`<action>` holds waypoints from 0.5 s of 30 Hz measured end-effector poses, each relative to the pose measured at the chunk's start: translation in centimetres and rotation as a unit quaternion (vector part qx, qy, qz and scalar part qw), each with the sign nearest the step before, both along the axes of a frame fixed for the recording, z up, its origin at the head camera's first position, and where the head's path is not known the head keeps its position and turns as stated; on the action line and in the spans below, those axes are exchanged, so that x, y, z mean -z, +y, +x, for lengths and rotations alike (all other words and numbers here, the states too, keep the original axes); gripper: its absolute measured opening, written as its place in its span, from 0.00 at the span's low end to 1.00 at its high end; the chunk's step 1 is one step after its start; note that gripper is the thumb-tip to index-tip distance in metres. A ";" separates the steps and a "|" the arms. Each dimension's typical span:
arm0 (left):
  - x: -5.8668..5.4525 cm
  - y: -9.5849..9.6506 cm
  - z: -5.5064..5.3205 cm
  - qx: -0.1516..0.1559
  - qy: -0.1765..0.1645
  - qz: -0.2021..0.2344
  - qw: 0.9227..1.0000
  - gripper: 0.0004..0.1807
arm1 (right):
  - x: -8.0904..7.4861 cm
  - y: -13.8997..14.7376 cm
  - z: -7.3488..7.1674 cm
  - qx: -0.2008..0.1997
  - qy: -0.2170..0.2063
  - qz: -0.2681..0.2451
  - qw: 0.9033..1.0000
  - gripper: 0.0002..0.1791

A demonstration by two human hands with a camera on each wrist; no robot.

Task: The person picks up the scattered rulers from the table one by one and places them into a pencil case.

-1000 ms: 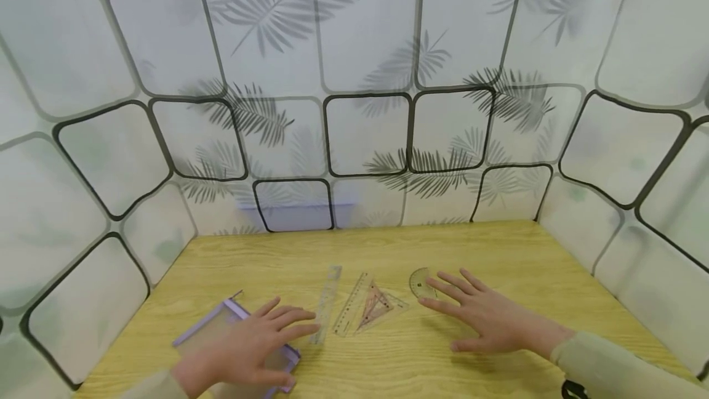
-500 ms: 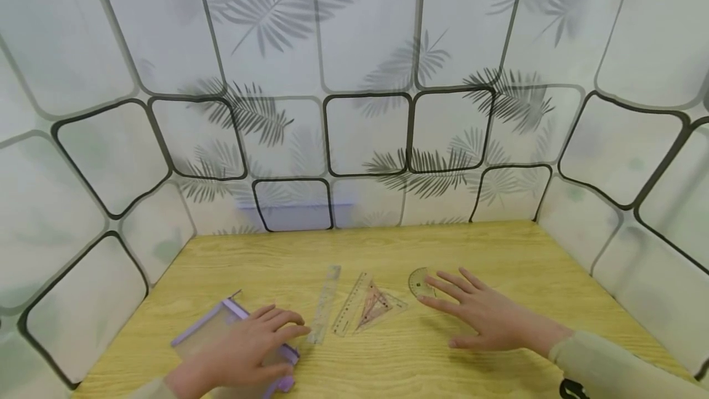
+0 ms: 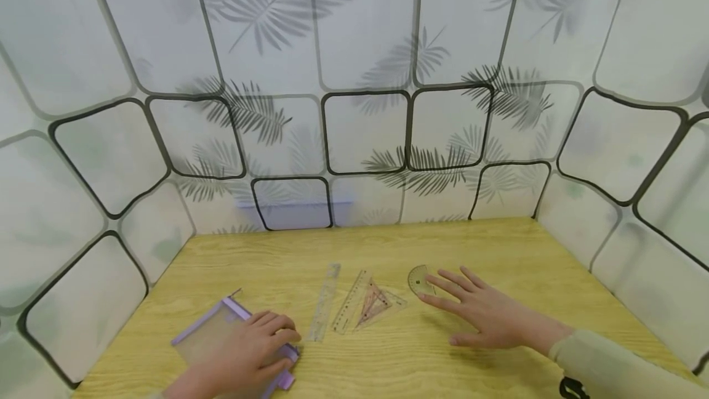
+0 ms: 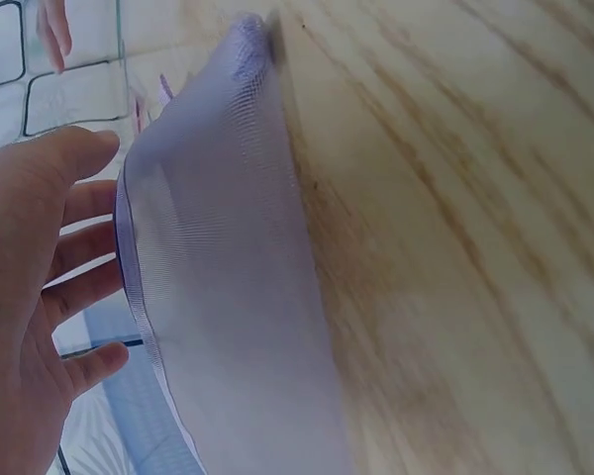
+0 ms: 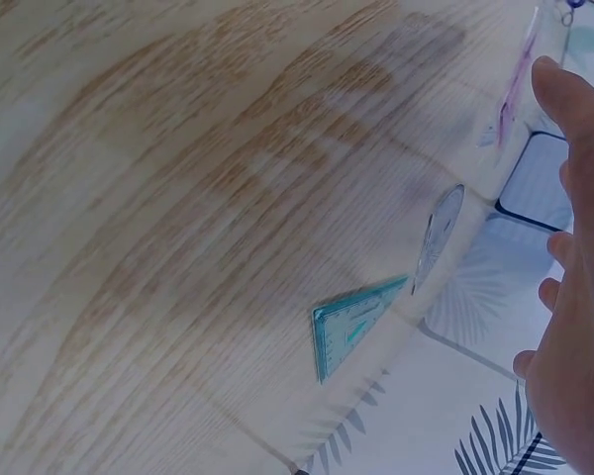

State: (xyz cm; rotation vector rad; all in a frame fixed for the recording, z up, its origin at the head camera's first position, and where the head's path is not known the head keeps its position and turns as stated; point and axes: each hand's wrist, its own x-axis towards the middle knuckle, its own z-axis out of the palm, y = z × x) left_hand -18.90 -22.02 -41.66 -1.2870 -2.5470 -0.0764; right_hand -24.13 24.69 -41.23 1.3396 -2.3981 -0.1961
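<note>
My left hand (image 3: 246,353) hovers over a mesh pouch (image 3: 207,334) with purple edging, fingers loosely bent. The left wrist view has the thumb close to the rim of the pouch (image 4: 228,247), with the other fingers partly hidden behind it. Spread flat above the table, my right hand (image 3: 487,316) holds nothing. Its fingertips overlap a clear protractor (image 3: 419,280) in the head view. Below the right hand, the right wrist view has a teal set square (image 5: 351,327) and the protractor (image 5: 440,237) lying on the wood.
A long clear ruler (image 3: 324,303), a shorter clear ruled piece (image 3: 350,303) and a set square with pink parts (image 3: 378,305) lie mid-table (image 3: 388,365). Patterned cloth walls (image 3: 365,134) rise behind and at both sides.
My left hand has drawn back toward me and left, off the end of the long ruler, and its fingers have bent more. The right hand has stayed nearly still.
</note>
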 end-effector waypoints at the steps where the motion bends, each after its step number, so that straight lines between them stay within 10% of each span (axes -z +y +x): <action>1: 0.1 0.0 0.1 -0.001 -0.004 0.003 1.000 0.10 | 0.0 0.0 0.0 -0.002 0.003 0.001 1.000 0.42; 15: 1.1 -0.7 0.8 0.003 0.040 0.055 0.998 0.08 | -0.7 -0.3 -0.5 0.001 0.014 -0.014 1.000 0.44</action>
